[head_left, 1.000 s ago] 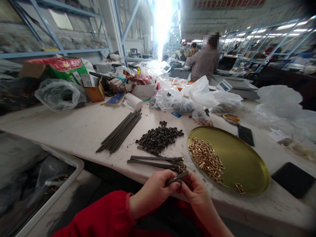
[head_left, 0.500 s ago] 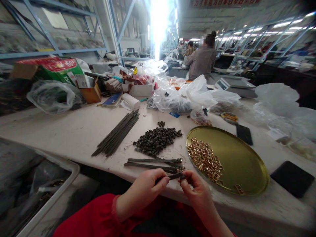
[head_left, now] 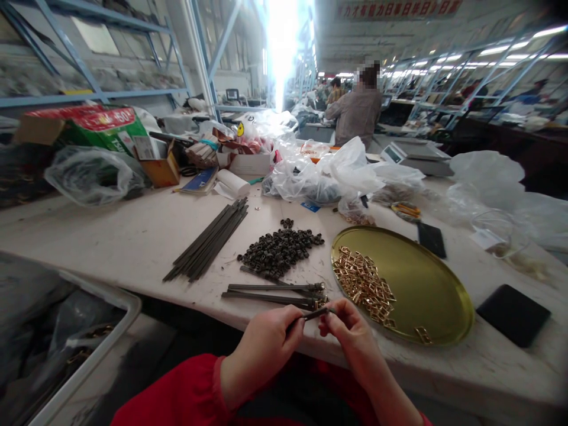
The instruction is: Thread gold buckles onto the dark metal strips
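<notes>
A dark strap (head_left: 316, 313) runs between my two hands at the table's front edge. My left hand (head_left: 266, 341) is closed on the strap's left part, thumb on top. The fingers of my right hand (head_left: 350, 331) pinch its right end, where the detail is too small to make out. Just beyond lie several straps with gold buckles (head_left: 275, 288). Behind them is a heap of small dark loops (head_left: 280, 251), and a bundle of long dark strips (head_left: 208, 239) lies to its left. Gold buckles (head_left: 361, 284) fill the left side of a round golden tray (head_left: 426, 266).
Clear plastic bags (head_left: 319, 171) and a white box (head_left: 251, 163) stand at the back. A black pad (head_left: 513, 315) and a dark phone-like object (head_left: 431, 239) lie right. A white bin (head_left: 102, 343) sits low left. A person (head_left: 358, 112) is farther off, facing away.
The strap has turned slightly between my hands, and my right fingers have shifted at its end. The dark loop seen at my right fingertips is now mostly hidden. The view has shifted slightly.
</notes>
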{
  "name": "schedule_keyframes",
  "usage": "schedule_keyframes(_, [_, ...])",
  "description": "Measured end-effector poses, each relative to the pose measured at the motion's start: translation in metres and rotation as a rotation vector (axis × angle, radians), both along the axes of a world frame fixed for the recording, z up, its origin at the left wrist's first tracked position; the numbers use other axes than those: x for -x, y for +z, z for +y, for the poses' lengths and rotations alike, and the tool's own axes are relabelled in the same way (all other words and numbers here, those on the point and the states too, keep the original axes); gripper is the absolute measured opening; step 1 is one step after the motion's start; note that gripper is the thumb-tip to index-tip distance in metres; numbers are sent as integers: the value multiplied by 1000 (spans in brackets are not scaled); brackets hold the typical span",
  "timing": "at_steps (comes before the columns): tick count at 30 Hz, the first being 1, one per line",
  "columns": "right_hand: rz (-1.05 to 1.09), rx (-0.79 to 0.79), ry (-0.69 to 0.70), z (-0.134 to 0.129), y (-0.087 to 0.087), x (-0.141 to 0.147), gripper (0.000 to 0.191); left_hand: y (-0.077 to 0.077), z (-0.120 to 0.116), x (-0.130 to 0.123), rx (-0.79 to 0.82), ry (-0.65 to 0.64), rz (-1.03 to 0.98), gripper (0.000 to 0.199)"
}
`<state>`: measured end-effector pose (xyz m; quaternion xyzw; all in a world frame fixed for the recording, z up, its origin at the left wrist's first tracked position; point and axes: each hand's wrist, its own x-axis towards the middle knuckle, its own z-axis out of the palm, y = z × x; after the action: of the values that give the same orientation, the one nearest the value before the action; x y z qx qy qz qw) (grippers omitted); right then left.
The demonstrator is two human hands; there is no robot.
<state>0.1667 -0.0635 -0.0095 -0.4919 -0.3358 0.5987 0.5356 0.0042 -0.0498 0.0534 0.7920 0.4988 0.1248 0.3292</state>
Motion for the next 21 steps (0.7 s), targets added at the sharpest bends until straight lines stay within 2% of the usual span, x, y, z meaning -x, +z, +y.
schedule_keyframes(5, [37, -46, 39, -7, -3, -4, 26, 3, -4, 1, 6, -6, -21, 23])
schedule_keyframes(12, [-139, -154, 35, -22, 5, -4, 23, 13, -12, 6, 31, -45, 6, 24])
schedule_keyframes(15, [-81, -153, -3, -30, 13, 4, 25, 19, -16, 5, 36, -71, -21, 24])
schedule_keyframes(19, [34, -157, 38, -45, 20, 18, 26, 26, -27, 4, -3, -79, -57, 24])
schedule_keyframes(21, [86, -148, 29, -55, 23, 23, 23, 29, -36, 9, 39, -109, -101, 23])
